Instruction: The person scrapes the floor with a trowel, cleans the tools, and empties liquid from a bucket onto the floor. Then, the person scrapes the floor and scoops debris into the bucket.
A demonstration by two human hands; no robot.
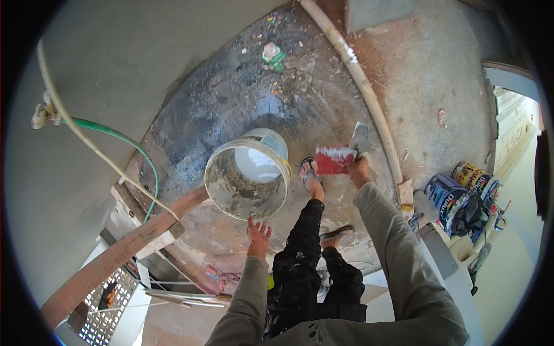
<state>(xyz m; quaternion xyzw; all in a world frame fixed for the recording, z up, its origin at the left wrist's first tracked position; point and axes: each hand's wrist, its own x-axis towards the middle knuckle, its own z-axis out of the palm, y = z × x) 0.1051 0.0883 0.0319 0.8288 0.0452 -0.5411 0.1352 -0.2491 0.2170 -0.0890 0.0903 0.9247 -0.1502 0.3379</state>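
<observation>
A worker's right hand was clamped on a red flat tool, held out above the floor to the right of a bucket, with a metal-bladed scraper rising from the same grip. The left hand, empty, had its fingers spread apart just beside the bucket's near rim; whether a fingertip touched it could not be told.

The work looked to be under way rather than finished: white paste lay along the red tool's upper edge, and the bucket's inner wall was caked with residue. Pale liquid lay in the bottom of the bucket, apparently not used up. How much was left to do could not be judged from this view.

In count, there were two hands, one red tool, one scraper and one bucket at the centre of the scene. Two paint pails, one dark blue and one with yellow on it, stood at far right. One green hose hung at left, and two sandals were on the worker's feet.
</observation>
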